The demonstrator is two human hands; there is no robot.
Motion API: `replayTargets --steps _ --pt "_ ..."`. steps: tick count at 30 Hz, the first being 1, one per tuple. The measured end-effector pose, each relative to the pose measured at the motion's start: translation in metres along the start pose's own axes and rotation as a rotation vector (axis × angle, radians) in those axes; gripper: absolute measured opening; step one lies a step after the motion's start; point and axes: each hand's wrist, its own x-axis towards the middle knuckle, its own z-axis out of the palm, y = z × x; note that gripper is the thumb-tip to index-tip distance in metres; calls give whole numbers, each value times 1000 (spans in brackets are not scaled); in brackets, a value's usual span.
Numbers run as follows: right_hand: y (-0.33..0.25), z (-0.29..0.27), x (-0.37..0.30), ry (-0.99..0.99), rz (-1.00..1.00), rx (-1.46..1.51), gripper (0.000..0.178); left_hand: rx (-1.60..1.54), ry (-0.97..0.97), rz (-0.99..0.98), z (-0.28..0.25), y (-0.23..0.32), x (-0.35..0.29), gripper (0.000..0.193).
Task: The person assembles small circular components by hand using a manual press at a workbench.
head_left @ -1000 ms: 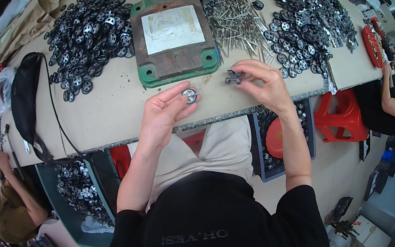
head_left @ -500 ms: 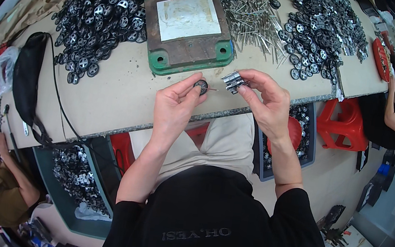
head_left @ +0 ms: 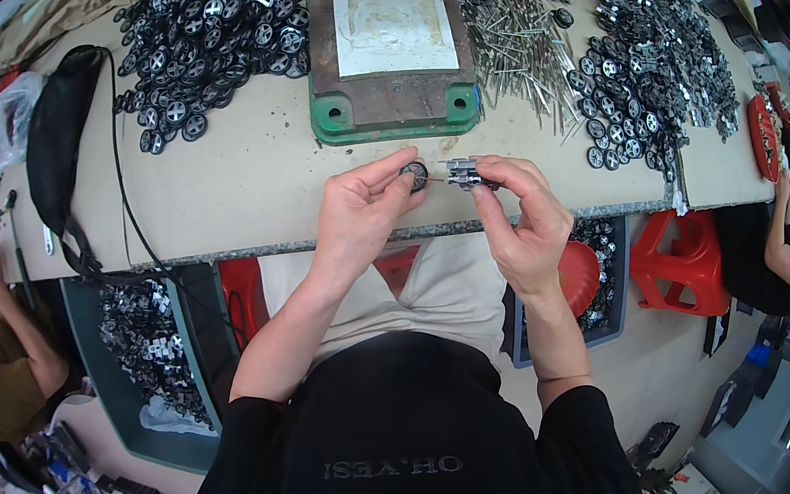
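Black round disc pinched in left hand, right hand pinching metal part

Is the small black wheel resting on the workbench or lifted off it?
Lifted. The left hand pinches the small black wheel above the workbench edge, facing the small metal part in the right hand.

A small round black wheel held on edge just beside a short grey metal piece, both above the table's front edge.

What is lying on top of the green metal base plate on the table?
On the green base plate sits a rusty brown plate carrying a pale worn sheet. What is beneath them is covered.
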Motion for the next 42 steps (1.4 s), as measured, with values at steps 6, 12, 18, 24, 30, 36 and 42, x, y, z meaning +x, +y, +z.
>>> replayTargets --steps 6,12,18,24,30,36,42 --pt "-3 3 1 -33 -204 -157 27 -19 12 -15 0 1 1 31" --pt "-2 4 4 7 -268 -255 28 -32 1 -44 2 2 2 31" --pt "-2 5 6 -11 -273 -251 33 -46 -28 -91 1 2 2 32" --pt "-1 6 11 -6 -315 -279 35 -63 -62 -63 5 0 -1 27" --pt "-5 3 13 -50 -214 -185 32 149 -16 62 6 -9 3 17" --pt "0 -1 11 -79 -227 -195 28 269 16 128 8 -9 4 15" --pt "9 -1 4 -20 -185 -199 27 513 40 225 12 -1 3 15"
